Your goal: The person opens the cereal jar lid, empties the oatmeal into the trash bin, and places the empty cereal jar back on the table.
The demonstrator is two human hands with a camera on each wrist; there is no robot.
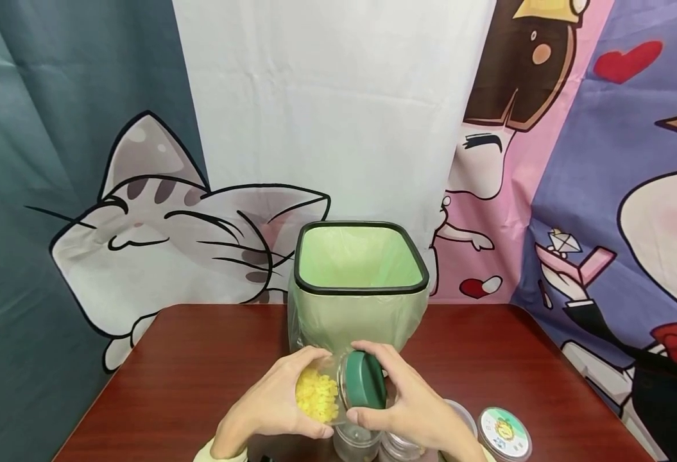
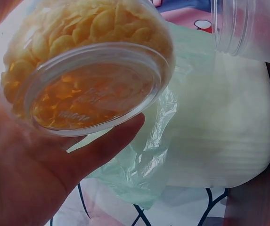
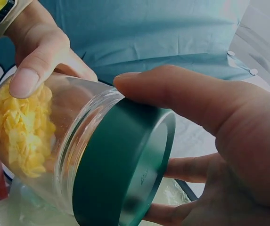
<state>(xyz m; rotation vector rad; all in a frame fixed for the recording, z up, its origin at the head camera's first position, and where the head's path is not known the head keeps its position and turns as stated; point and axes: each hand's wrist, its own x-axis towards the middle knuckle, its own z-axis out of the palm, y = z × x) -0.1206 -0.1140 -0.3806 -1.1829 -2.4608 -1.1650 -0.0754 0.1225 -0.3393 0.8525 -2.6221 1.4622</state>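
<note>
My left hand (image 1: 280, 401) grips the body of a clear jar (image 3: 66, 101), which is tilted onto its side. Yellow flakes (image 1: 317, 394) lie in its bottom half, and the left wrist view shows them through the jar's base (image 2: 94, 96). At the mouth end, my right hand (image 1: 402, 404) holds a green lid (image 1: 366, 380) by its rim, thumb on one side and fingers on the other. In the right wrist view the lid (image 3: 118, 157) sits over the jar's threaded neck, facing right.
Behind the hands stands a pale green bin (image 1: 355, 317) with a black rim and clear liner. Clear jars (image 1: 357, 443) stand below the hands. To the right is a round tub with a printed lid (image 1: 505, 431). The table (image 1: 199, 359) is reddish brown.
</note>
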